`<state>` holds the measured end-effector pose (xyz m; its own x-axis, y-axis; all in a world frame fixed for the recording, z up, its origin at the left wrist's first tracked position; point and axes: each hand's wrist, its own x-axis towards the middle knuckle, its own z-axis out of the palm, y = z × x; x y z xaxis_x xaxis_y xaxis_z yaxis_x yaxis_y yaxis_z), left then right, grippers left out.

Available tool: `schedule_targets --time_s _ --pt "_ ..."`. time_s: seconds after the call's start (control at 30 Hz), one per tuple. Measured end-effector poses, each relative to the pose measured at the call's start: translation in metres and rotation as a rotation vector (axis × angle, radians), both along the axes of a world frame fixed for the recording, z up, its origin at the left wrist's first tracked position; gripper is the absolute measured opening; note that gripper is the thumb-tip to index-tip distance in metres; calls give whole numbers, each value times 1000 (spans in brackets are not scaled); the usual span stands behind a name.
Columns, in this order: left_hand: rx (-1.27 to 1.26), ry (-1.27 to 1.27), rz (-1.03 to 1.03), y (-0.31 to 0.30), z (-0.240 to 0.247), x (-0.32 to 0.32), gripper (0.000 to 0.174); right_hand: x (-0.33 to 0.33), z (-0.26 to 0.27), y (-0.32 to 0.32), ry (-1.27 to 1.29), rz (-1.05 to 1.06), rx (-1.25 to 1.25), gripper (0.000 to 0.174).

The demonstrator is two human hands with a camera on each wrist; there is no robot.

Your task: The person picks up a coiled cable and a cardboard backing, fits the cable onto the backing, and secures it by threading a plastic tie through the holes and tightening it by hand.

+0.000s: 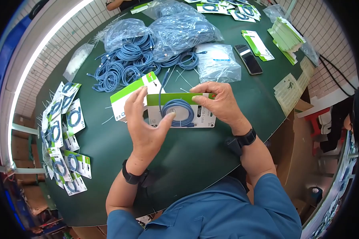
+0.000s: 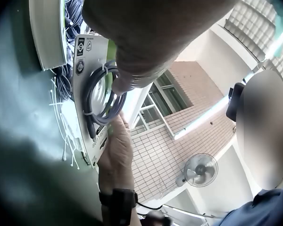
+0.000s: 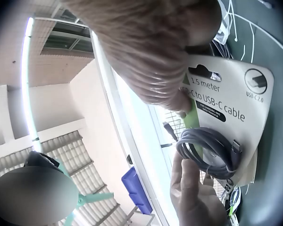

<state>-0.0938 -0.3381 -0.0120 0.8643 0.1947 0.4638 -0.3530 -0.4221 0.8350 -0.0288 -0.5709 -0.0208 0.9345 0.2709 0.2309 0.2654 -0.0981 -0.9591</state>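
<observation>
A white-and-green cable card (image 1: pixel 205 113) stands upright over the table, carrying a coiled blue USB-C cable (image 1: pixel 192 113). My right hand (image 1: pixel 221 101) pinches the card's upper right corner between thumb and fingers. At the coil, the thumb of my left hand (image 1: pixel 143 123) touches its left part, while the other fingers stand extended beside the card's left edge. One cable end sticks up above the card's top. In the right wrist view the coil (image 3: pixel 212 150) lies against the printed front. Behind the held card lie more green-and-white cards (image 1: pixel 121 99) on the table.
Loose blue cables (image 1: pixel 115 71) and plastic bags of cables (image 1: pixel 179 32) pile up at the back. Finished-looking cable cards (image 1: pixel 73 119) overlap at the left. A phone (image 1: pixel 249 59), blank cards (image 1: pixel 287 36) and a clear plastic tray (image 1: pixel 287 93) are at the right. White ties (image 1: pixel 183 79) lie scattered behind the card.
</observation>
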Motion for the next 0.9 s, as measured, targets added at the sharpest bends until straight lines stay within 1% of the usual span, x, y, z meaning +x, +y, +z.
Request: schedule_targets --time_s 0.1,0.13,0.23,0.27,0.33,0.37,0.4,0.47,0.5,0.6,0.8,0.9 --pt "752 -108 73 1 8 2 74 -4 0 5 -3 32 -11 15" --pt "759 -103 71 2 7 1 74 -4 -1 6 -19 62 -41 16" --pt "832 -76 -32 5 3 -2 72 -4 -5 8 -43 119 -97 18" --pt "835 -70 -36 6 2 -3 72 -3 -7 8 -97 134 -131 19" --pt "862 -52 -126 9 -1 -3 64 -3 -10 9 -207 164 -203 21" --pt "874 -44 -169 10 -3 -3 59 -4 -10 10 -203 164 -202 21" --pt "873 -43 -170 9 -6 -3 59 -6 -11 12 -234 138 -163 24" --pt "883 -81 -123 5 -13 -1 53 -8 -11 16 -294 88 -85 28" --pt "887 -101 -99 3 -14 -1 51 -7 -11 16 -293 88 -86 28" --pt "910 -133 -102 1 -17 -1 50 -3 -12 17 -683 47 -204 32" --pt "896 -200 -92 1 -18 1 53 -3 -13 18 -743 27 -278 28" --pt "717 -159 -92 3 -14 -1 46 -3 -12 19 -739 22 -284 26"
